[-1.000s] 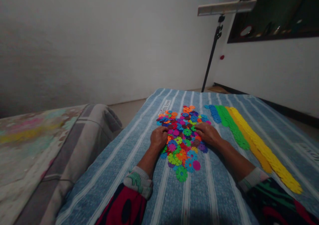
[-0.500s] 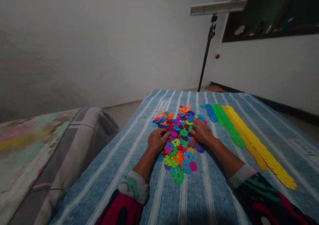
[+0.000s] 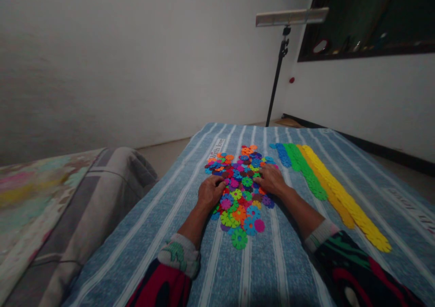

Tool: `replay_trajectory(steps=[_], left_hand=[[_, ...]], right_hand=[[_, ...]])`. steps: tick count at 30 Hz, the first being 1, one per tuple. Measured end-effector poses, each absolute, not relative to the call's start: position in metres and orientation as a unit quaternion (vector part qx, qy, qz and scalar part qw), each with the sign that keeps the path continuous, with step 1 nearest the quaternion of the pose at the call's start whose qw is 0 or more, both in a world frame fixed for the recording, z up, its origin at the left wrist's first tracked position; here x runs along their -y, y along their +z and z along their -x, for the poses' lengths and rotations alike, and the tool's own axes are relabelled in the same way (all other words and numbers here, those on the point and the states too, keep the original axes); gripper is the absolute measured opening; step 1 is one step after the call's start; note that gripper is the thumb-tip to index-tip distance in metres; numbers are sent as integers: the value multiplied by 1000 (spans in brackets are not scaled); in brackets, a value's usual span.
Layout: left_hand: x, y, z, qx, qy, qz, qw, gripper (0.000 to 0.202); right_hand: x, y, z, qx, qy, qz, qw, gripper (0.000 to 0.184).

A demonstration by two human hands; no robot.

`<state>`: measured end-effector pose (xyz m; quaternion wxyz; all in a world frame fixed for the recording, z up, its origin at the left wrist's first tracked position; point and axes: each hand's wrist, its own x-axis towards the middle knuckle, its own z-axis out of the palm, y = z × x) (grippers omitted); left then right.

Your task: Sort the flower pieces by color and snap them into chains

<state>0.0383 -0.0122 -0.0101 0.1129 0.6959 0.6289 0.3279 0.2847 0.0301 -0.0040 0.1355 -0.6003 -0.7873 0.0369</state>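
Observation:
A loose pile of colourful notched plastic discs (image 3: 239,194) lies on a blue-and-white striped cloth (image 3: 156,234). My left hand (image 3: 210,192) rests against the pile's left side, thumb and forefinger curled together at the discs; whatever they pinch is too small to make out. On the opposite side, my right hand (image 3: 273,180) lies over the pile's edge. Its thumb and fingers are apart, touching discs, with some fingertips hidden. To the right run overlapping rows of sorted discs: a short blue row (image 3: 283,155), a green row (image 3: 307,173), an orange-yellow row (image 3: 335,200) and a long yellow row (image 3: 353,205).
Left of the striped surface stands another one draped in grey cloth (image 3: 125,171), with a patterned cover (image 3: 41,198). Behind the far edge rises a black stand (image 3: 276,85) carrying a light bar (image 3: 292,17). A wall and a dark window (image 3: 370,17) are beyond.
The whole view has shifted slightly, so things appear a little further left. Both hands stay at the pile with nearly the same pose; the disc rows look unchanged.

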Motion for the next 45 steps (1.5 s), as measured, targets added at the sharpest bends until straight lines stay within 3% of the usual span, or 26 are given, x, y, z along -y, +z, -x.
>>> replay_trajectory(steps=[6,10,14,21,27,45], left_hand=[[9,-11,-36,-622,327,-702,112,24],[5,-11,-32,-611,337,-708,112,27],[1,-11,-30,-612,336,-706,118,31],[1,-6,-31,-624,315,-706,110,32],[-3,-9,-28,-624,325,-704,98,29],[2,-7,-31,-624,324,-702,112,32]], right_hand=[[-33,-4,-285,768,136,568,263,6],[-27,10,-300,773,171,540,287,15],[-16,25,-352,763,215,504,344,12],[6,30,-458,740,211,568,290,14],[20,25,-478,770,227,555,218,21],[22,28,-429,790,113,558,230,16]])
